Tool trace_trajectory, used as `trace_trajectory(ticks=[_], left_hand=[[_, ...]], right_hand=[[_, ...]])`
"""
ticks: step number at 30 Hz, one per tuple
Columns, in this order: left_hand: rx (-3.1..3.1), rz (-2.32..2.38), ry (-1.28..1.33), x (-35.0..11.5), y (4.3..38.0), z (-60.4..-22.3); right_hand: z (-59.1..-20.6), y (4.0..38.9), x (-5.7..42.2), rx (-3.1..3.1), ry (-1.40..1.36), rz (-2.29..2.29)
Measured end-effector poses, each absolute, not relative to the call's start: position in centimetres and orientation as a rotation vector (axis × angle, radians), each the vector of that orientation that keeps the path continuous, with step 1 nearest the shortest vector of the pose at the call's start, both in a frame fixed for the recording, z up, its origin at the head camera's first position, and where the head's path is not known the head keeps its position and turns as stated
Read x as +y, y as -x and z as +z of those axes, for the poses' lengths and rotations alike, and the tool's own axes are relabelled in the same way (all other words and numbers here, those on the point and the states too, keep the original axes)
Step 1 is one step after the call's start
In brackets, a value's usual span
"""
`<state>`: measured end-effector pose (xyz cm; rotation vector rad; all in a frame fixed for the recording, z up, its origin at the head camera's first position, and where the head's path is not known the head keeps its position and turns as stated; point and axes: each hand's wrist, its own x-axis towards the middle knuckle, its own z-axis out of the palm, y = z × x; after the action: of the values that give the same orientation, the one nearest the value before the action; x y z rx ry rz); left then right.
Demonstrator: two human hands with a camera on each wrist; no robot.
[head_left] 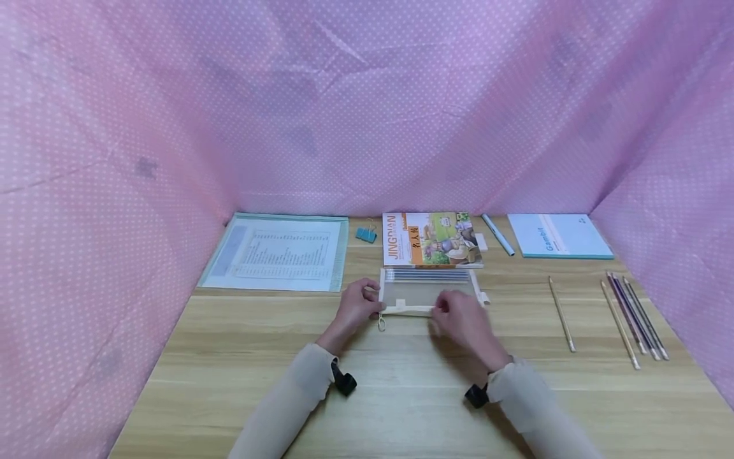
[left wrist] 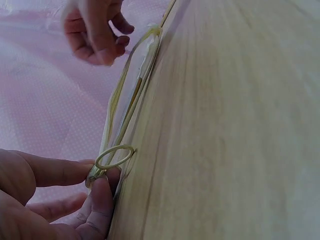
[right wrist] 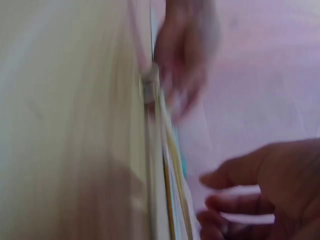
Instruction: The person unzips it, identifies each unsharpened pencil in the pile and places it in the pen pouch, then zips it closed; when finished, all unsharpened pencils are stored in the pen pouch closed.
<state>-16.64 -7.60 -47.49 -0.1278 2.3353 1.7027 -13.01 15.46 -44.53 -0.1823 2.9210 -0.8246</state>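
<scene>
A see-through zip pouch (head_left: 424,293) with cream edging lies in the middle of the table, and several thin dark sticks, like pencils, show along its far side. My left hand (head_left: 357,305) pinches its near left corner between thumb and fingers, right beside the cream pull ring (left wrist: 115,157). In the left wrist view the pouch's near edge looks parted, with a gap between its two sides. Over the near edge, toward the right, hovers my right hand (head_left: 461,319). Its loosely bent fingers (right wrist: 232,172) hold nothing and stand apart from the pouch in the right wrist view.
Behind the pouch lies a picture-covered book (head_left: 432,239). Left are a document folder (head_left: 275,252) and a teal binder clip (head_left: 366,234). Rightward lie a light-blue pen (head_left: 498,235), a Gambit notebook (head_left: 559,236), a lone pencil (head_left: 562,314) and several grouped pencils (head_left: 639,319).
</scene>
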Motion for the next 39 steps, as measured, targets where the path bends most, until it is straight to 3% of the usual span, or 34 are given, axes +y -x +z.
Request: trace_trajectory(ticks=[6,11,26,39], left_hand=[[2.337,1.702,0.150,-7.5,16.8,-47.6],[2.355,1.667,0.146,-7.3,16.8,-47.6],[2.355,1.628,0.078,-7.7,16.9,-47.8],[2.348,1.669,0.110,-8.0,16.6,-47.6]], right_hand=[[-45.7,12.3,10.5,2.595,0.459,-1.062],[-46.9,12.5,8.6,2.503,0.519,-1.080],[-47.5,12.8,8.8,2.681,0.159,-1.280],[-47.5,12.7,10.5,2.783,0.099,-1.149]])
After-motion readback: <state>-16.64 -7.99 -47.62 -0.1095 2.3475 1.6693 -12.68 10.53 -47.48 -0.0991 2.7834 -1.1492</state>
